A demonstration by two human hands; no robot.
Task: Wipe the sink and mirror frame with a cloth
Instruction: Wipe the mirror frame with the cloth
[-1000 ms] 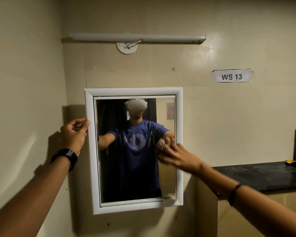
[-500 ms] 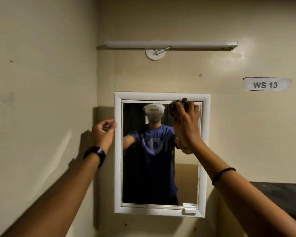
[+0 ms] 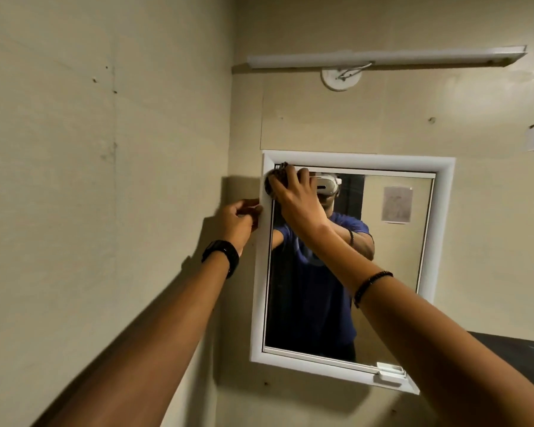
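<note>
Leftward now, the right hand (image 3: 293,200) has carried the cloth (image 3: 273,180) to the top-left corner of the mirror frame (image 3: 352,160), fingers curled round what is likely a soft, light wad. The left hand (image 3: 236,221) grips the frame's left edge.

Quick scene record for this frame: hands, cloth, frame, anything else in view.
left hand: grips the mirror frame at its left edge
right hand: holds the cloth against the frame's upper left corner
cloth: dark, bunched, mostly covered by that hand
sink: not in view
other: tube light above the mirror; black counter at lower right
</note>
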